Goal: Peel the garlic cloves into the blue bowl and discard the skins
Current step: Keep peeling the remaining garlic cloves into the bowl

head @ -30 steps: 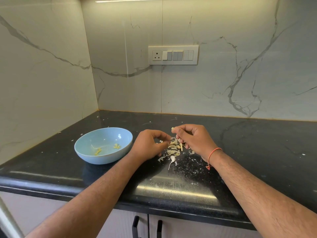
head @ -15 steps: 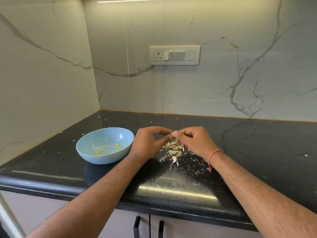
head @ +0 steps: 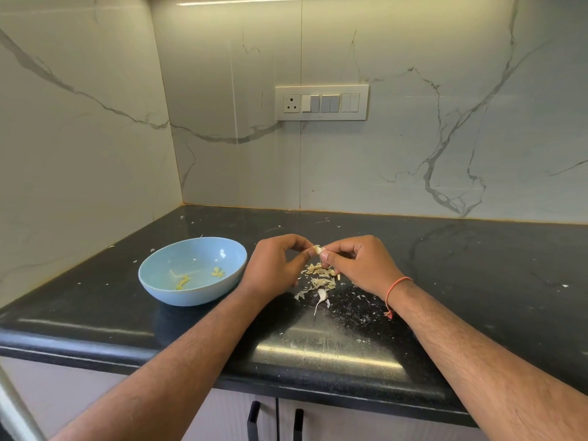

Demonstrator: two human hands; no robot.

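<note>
Right now both hands meet above the black counter (head: 477, 265), and one small garlic clove (head: 317, 249) sits between their fingertips. The left hand (head: 273, 265) pinches the clove from its left side with thumb and index finger, the other fingers curled under; the right hand (head: 359, 265) pinches it from the right side, also with curled fingers, and wears an orange thread (head: 394, 289) at the wrist. The clove is held in the air — just above a pile of skins (head: 319, 276) that lies on the counter below the fingers. A second clove with a long tail (head: 321, 296) lies alone on the counter, at the near edge of this pile, touched by no hand. To the left, just beside the left hand, stands one blue bowl (head: 159, 281); inside it I count two small yellowish groups of peeled pieces (head: 200, 277) — how many pieces are in each group I cannot tell. Many small white flakes are spread over the counter around the hands. On the marble wall behind is one switch panel (head: 322, 102).
</note>
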